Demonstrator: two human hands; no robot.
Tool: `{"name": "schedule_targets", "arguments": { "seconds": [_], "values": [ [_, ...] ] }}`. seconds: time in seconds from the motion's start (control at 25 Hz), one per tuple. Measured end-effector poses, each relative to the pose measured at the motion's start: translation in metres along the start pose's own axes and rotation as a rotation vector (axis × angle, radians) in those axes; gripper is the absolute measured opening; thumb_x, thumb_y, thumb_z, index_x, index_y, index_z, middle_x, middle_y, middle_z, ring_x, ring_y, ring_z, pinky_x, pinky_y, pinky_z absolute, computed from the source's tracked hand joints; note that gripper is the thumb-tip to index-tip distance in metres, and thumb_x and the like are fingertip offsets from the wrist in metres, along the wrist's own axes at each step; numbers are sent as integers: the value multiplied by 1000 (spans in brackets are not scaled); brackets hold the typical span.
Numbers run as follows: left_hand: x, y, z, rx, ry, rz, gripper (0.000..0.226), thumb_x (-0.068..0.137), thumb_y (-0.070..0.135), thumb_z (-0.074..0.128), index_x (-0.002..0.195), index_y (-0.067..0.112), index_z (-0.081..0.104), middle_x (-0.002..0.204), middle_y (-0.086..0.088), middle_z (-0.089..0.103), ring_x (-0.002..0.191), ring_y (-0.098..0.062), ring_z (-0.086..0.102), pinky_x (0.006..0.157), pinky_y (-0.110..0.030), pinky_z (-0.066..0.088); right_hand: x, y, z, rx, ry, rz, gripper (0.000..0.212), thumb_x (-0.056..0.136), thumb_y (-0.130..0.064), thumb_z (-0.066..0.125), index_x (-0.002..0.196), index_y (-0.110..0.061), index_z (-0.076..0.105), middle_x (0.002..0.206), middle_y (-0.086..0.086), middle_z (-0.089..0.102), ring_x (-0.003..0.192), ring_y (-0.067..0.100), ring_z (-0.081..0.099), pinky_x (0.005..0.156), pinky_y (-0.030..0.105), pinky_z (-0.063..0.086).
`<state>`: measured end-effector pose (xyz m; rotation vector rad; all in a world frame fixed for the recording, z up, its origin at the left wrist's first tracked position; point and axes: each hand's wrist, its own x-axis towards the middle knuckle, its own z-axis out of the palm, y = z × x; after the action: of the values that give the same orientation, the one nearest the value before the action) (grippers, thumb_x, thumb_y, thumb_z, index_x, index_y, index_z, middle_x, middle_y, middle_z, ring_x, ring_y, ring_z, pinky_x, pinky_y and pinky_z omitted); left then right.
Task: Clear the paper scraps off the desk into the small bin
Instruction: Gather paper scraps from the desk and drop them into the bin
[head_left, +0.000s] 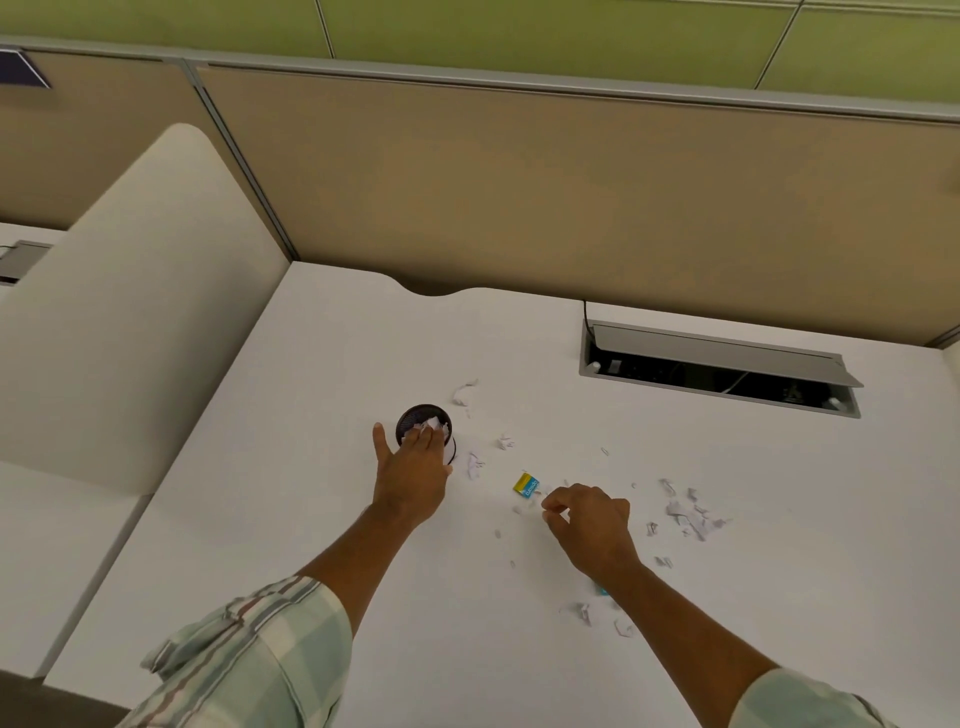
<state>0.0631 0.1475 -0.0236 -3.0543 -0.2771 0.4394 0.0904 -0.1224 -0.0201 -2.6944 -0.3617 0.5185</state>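
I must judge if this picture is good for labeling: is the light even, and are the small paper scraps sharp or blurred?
Head view: soft, even light, no glare on the desk; only faint shadows beside the hands. Wide-angle bending curves the partition. The paper scraps look soft and pale on white, the small bin clearer.

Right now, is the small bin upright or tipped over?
Upright: the small bin stands on the desk, mouth up, white scraps showing inside.

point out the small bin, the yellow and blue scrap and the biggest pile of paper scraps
small bin (415, 415), head view, on its dark mesh rim at the far left
yellow and blue scrap (525, 485), head view, on its middle
pile of paper scraps (688, 514), head view, on the white shreds at its centre
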Motion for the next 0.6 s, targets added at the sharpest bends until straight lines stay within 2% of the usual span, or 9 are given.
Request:
{"name": "schedule_targets", "arguments": {
  "seconds": [0.08, 0.2, 0.28, 0.36, 0.44, 0.52, 0.6],
  "values": [
    [0, 1, -3, -47, 5, -9, 60, 104, 40, 38, 157, 15, 23, 162, -1, 33, 152, -18, 26, 119, -66, 0, 0, 2, 0, -22, -15, -10, 19, 99, -38, 54, 109, -37, 70, 105, -15, 71, 100, 8, 60, 89, 34, 33],
    [-7, 5, -4, -174, 104, -39, 57, 102, 32, 48, 154, 16, 32, 160, 0, 37, 150, -19, 31, 122, -58, 8, 2, 5, 2, -30, -25, -14, 20, 99, -37, 54, 111, -36, 70, 108, -14, 70, 100, 9, 61, 91, 34, 35],
    [-16, 6, -5, -278, 224, -56, 53, 98, 23, 59, 148, 14, 45, 155, -2, 47, 146, -23, 40, 121, -53, 19, 2, 7, 5, -20, -39, -16, 20, 99, -37, 55, 113, -35, 69, 112, -12, 69, 102, 10, 61, 94, 34, 38],
    [-24, 4, -3, -363, 390, -53, 50, 91, 20, 69, 138, 12, 56, 144, -6, 58, 138, -27, 50, 113, -50, 37, 4, 8, 9, 21, -50, -23, 20, 98, -37, 59, 115, -33, 69, 117, -10, 68, 103, 11, 62, 98, 33, 43],
    [-32, -2, 1, -495, 549, -114, 50, 87, 21, 71, 134, 13, 55, 135, -5, 59, 130, -24, 53, 102, -42, 47, 9, 5, 12, 66, -62, -44, 23, 97, -37, 60, 118, -29, 67, 122, -6, 65, 106, 13, 62, 100, 33, 47],
    [-39, -5, 6, -630, 566, -258, 53, 89, 22, 68, 138, 14, 48, 135, -4, 53, 128, -22, 49, 101, -37, 46, 22, -1, 14, 68, -72, -94, 29, 97, -34, 59, 123, -24, 64, 126, -2, 63, 112, 18, 61, 101, 34, 46],
    [-43, -8, 18, -645, 459, -384, 60, 92, 24, 66, 144, 10, 41, 142, -10, 49, 134, -27, 46, 107, -40, 45, 44, -14, 10, 57, -82, -138, 37, 96, -32, 59, 131, -21, 61, 137, 0, 59, 122, 22, 57, 106, 34, 43]
  ]
}}
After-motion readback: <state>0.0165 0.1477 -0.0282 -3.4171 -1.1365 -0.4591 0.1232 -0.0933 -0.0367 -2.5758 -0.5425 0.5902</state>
